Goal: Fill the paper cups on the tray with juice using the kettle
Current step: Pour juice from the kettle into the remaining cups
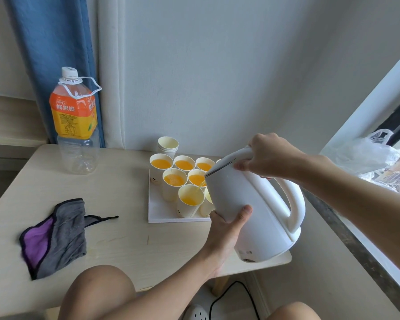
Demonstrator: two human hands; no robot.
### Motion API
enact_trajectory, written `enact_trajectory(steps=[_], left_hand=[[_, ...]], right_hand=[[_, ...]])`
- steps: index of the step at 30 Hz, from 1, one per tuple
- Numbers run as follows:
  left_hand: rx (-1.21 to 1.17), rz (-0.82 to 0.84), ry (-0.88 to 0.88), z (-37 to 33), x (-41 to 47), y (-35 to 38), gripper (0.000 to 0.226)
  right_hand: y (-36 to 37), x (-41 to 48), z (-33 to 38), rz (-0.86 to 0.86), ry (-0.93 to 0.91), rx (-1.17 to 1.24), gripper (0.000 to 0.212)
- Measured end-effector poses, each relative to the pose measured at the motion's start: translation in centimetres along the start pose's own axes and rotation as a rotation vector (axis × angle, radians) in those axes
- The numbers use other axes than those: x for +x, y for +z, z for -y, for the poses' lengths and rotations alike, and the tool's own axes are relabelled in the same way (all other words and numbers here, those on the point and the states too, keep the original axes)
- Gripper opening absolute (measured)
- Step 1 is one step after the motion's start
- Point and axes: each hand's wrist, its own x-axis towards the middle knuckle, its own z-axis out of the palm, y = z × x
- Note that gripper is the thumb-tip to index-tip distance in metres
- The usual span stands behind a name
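Midway through the job, a seated person tips a white electric kettle (252, 204) over a small wooden table (116, 239). Nearest the camera, the left hand (229, 225) wraps thumb and fingers round the kettle's lower body, taking its weight. Above it, the right hand (270, 155) is curled on the top of the handle beside the lid. A thin stream of orange juice (200, 186) runs from the spout into the front paper cup (191, 200), which is partly full. That cup stands on a white tray (157, 211), with five filled cups (174, 180) behind it. Beyond the tray sit a stack of spare cups (168, 145) and, far left, a near-empty juice bottle (75, 118). The filling looks well advanced. Next, the tilt must ease off before the juice reaches the rim, then the spout must shift to the empty cup (207, 209) half hidden by the kettle.
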Motion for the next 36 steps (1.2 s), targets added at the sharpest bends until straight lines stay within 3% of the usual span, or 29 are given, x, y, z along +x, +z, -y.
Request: enact_trajectory(steps=[36], left_hand=[[-0.010, -0.001, -0.007, -0.07, 0.09, 0.28, 0.123]], right_hand=[[0.18, 0.43, -0.32, -0.009, -0.017, -0.031, 0.036]])
